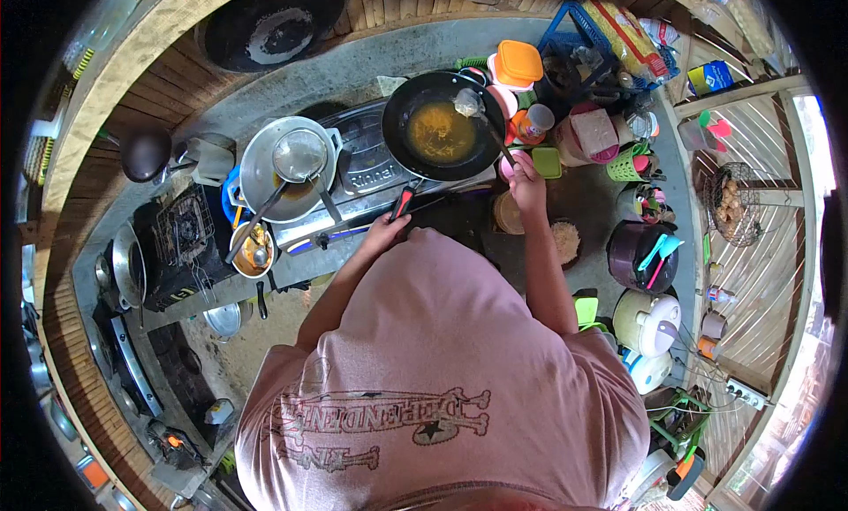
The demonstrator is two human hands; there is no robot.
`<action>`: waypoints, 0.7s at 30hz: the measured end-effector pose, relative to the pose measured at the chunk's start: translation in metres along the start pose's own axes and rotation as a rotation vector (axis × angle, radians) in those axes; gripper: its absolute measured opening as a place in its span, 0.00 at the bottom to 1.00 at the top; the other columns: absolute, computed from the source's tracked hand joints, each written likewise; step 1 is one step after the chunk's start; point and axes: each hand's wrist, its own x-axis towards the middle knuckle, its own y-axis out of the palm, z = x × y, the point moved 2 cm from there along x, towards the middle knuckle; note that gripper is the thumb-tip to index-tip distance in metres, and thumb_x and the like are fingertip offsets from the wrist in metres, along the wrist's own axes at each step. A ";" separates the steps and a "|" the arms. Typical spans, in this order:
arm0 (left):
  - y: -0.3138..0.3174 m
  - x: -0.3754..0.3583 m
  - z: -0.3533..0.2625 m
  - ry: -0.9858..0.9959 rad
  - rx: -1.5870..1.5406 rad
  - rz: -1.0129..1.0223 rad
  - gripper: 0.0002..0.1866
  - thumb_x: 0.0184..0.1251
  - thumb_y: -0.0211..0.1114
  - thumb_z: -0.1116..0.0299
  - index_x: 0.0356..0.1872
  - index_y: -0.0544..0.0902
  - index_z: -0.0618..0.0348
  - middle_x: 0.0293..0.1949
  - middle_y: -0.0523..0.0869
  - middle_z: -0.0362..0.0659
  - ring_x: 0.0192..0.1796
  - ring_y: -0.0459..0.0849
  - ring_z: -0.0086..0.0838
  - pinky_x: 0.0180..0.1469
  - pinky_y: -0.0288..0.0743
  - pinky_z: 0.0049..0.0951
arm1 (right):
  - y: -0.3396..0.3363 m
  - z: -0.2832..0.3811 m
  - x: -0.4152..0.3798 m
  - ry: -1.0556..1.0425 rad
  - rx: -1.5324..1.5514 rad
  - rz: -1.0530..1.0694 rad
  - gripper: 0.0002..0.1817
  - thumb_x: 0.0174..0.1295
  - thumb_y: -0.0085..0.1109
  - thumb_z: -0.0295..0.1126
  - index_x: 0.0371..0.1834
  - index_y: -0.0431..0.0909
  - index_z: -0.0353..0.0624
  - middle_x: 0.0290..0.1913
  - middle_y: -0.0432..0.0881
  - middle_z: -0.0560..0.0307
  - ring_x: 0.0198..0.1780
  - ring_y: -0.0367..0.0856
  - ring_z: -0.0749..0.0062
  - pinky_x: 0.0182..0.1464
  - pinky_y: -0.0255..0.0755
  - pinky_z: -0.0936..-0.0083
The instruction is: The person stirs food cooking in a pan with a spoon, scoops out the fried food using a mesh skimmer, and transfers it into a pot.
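Note:
My left hand (384,232) is closed around the red-and-black handle of a dark frying pan (402,149). The pan sits on the right side of the gas stove (360,165), with yellowish-brown oil or liquid (442,133) in its middle. In my right hand (528,186) is the long handle of a spatula (469,103), whose shiny head rests over the pan's upper right part. Left of the pan, a large metal pot (256,149) on the stove holds some brown liquid, and a round strainer (299,156) lies across it.
A small pot of orange-yellow food (253,248) stands at the stove's left front. Behind the pan are orange-lidded containers (518,63) and jars. On the right stand a purple pot (642,257), a rice cooker (647,324) and a green basket (627,164). A black wok (272,25) hangs above.

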 end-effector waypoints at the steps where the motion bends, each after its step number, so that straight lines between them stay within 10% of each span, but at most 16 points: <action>1: -0.001 0.004 0.004 0.017 -0.016 -0.004 0.15 0.70 0.68 0.57 0.28 0.73 0.46 0.18 0.69 0.28 0.19 0.65 0.16 0.22 0.54 0.22 | -0.001 -0.006 0.007 -0.003 -0.044 -0.046 0.15 0.74 0.53 0.31 0.60 0.81 0.44 0.25 0.73 0.69 0.22 0.65 0.85 0.24 0.60 0.82; 21: -0.005 0.004 0.009 0.022 0.019 -0.021 0.16 0.69 0.69 0.54 0.28 0.74 0.47 0.17 0.70 0.28 0.17 0.65 0.16 0.20 0.54 0.23 | 0.034 0.008 -0.006 0.478 0.317 0.338 0.18 0.77 0.50 0.39 0.64 0.73 0.44 0.21 0.70 0.65 0.16 0.61 0.83 0.15 0.52 0.85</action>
